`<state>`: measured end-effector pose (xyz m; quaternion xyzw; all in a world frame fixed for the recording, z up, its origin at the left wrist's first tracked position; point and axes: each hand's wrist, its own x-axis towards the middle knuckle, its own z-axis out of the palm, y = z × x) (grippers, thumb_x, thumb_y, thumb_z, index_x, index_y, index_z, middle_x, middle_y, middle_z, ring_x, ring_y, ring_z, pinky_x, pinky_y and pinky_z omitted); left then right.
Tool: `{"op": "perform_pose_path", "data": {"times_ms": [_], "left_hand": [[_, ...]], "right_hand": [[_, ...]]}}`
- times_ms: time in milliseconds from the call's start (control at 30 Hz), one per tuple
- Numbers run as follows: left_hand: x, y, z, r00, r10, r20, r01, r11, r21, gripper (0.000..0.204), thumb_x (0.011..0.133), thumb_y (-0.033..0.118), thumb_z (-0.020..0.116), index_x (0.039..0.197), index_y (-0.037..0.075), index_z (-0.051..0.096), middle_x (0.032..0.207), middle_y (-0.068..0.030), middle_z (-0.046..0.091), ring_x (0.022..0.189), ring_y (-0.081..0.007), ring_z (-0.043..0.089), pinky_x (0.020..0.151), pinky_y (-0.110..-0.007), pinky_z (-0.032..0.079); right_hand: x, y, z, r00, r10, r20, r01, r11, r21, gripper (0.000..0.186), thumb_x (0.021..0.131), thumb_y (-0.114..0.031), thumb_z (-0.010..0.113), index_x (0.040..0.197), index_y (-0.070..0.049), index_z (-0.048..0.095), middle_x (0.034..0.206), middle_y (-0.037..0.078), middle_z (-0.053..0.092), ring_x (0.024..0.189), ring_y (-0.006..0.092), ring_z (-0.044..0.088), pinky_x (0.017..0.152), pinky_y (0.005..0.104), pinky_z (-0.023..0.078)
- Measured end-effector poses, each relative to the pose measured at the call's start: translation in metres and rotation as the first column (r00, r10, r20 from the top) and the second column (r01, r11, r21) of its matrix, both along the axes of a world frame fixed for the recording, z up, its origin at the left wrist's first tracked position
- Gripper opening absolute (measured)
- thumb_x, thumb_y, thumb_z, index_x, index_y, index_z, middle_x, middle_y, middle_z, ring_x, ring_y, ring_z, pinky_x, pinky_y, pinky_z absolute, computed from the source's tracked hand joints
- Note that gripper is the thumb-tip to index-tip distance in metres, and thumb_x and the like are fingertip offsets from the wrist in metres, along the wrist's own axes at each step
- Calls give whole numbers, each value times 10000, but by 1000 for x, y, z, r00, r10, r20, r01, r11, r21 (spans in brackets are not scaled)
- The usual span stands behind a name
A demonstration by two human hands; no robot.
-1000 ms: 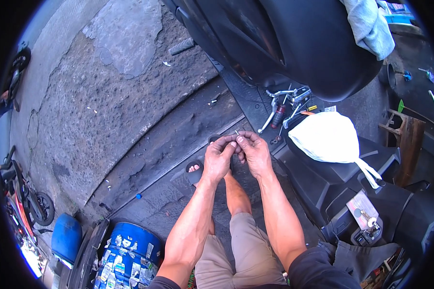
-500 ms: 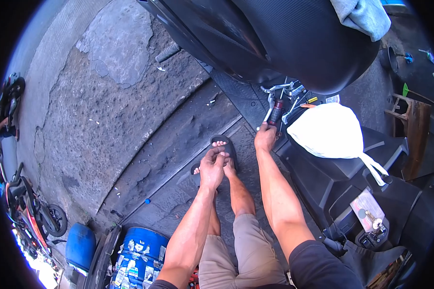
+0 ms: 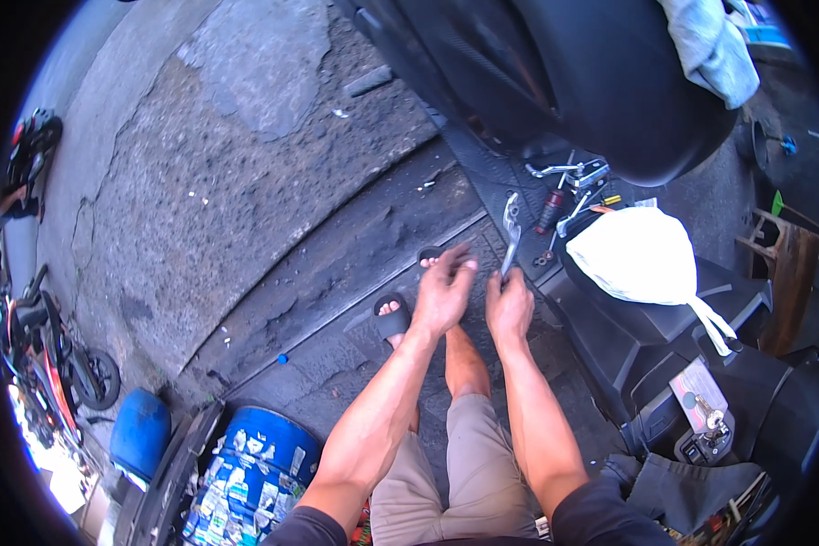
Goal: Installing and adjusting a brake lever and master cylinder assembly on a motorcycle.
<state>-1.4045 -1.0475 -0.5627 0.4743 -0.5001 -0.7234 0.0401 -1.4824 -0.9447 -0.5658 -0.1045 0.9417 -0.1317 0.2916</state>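
Head view puts the metal lever (image 3: 514, 232) near the middle of the frame, slightly right of centre, standing out of the right hand (image 3: 510, 308) with its broader end toward the top. Right thumb and fingers are closed around the lever's lower end, leaving most of its length free. The left hand (image 3: 446, 296) is just beside it, fingers bent and blurred; I cannot tell whether something small is pinched between them. Good handling here, I judge, rests on that low right grip: firm enough that the lever does not swing, yet loose enough to let it roll in the fingers so either face can be turned up. Weight at the broad end could tip it, so the left fingertips would best support it there rather than pushing against the slim shank. If they do carry a small piece, a close pinch above the open floor guards against a drop. Elbow room matters too: right of the lever lie a red-and-black handled tool (image 3: 549, 211) and some small metal pieces (image 3: 544, 258), and below those the white bag (image 3: 635, 259) rests on a black panel (image 3: 601, 338). Working left of that clutter, over the middle of the frame, should avoid knocking or mixing parts.
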Motion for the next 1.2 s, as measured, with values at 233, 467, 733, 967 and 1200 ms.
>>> {"op": "perform_pose_path", "data": {"times_ms": [233, 467, 733, 967, 1200], "left_hand": [[10, -13, 76, 904, 291, -313, -195, 932, 304, 447, 1018, 215, 479, 1393, -18, 408, 1057, -125, 638, 995, -192, 617, 915, -324, 487], [87, -35, 177, 813, 372, -448, -276, 924, 266, 435, 1019, 175, 415, 1412, -12, 416, 991, -81, 616, 821, -123, 563, 772, -256, 475], [156, -26, 271, 887, 302, -350, -367, 920, -137, 447, 1001, 137, 437, 1422, -12, 417, 1262, -111, 613, 1056, -166, 610, 931, -301, 480], [204, 15, 302, 841, 430, -328, -526, 790, -314, 436, 986, 138, 481, 1388, -30, 444, 1143, -115, 665, 984, -161, 634, 870, -286, 507], [280, 93, 377, 459, 732, -504, -845, 534, 7, 425, 964, 218, 550, 1307, -31, 529, 888, -75, 667, 719, -78, 546, 648, -221, 462]], "right_hand": [[57, -11, 110, 955, 291, -53, -294, 915, -277, 171, 906, -203, 611, 910, -40, 559, 718, 222, 660, 665, 441, 643, 578, 519, 492], [71, -24, 226, 913, 182, 364, 149, 683, -715, 191, 980, -127, 544, 1097, -3, 631, 899, 5, 626, 625, 17, 467, 546, 177, 374], [101, -63, 290, 788, 595, 155, -203, 490, -848, 233, 946, -2, 533, 1156, 51, 621, 1078, 197, 694, 982, 234, 689, 859, 322, 533], [148, -58, 347, 625, 778, 61, -477, 443, -759, 292, 915, 24, 562, 1202, 59, 602, 1082, 246, 681, 970, 279, 703, 812, 341, 546], [198, -11, 418, 331, 891, 312, -342, 421, -840, 324, 932, 16, 540, 1252, 16, 590, 1109, 163, 683, 779, 144, 656, 683, 267, 525]]}}
